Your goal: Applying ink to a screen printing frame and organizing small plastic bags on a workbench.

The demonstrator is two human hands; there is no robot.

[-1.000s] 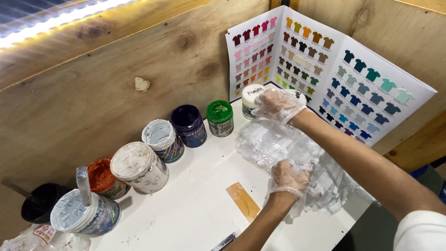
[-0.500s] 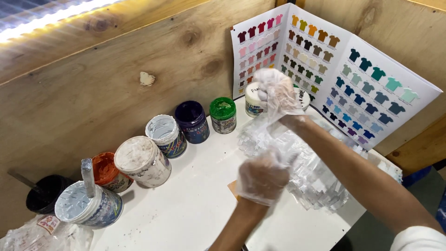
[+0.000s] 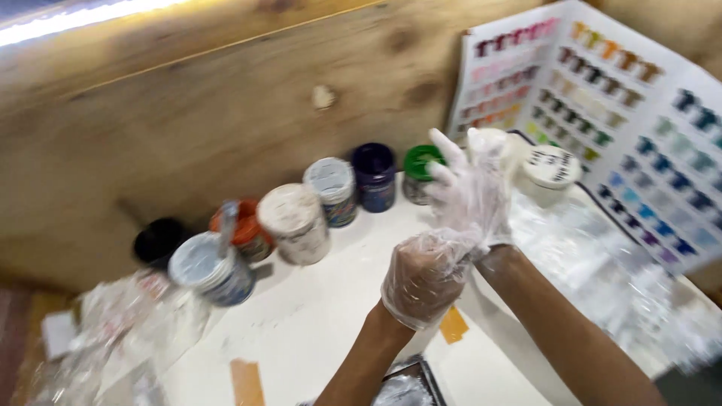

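Lifting off the worktop (image 3: 316, 331), the left hand (image 3: 425, 274) now tugs the right hand's (image 3: 470, 188) plastic glove (image 3: 481, 214); right fingers (image 3: 445, 146) spread.

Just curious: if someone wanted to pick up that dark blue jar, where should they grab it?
Around the round sides of the blue jar, coming down from above and the front. It stands upright with its lid on, against the wooden wall, with jars close on both sides.

I count eight paint jars (image 3: 295, 222) in a row, one colour chart (image 3: 602, 113), and two gloves (image 3: 425, 274) on me.
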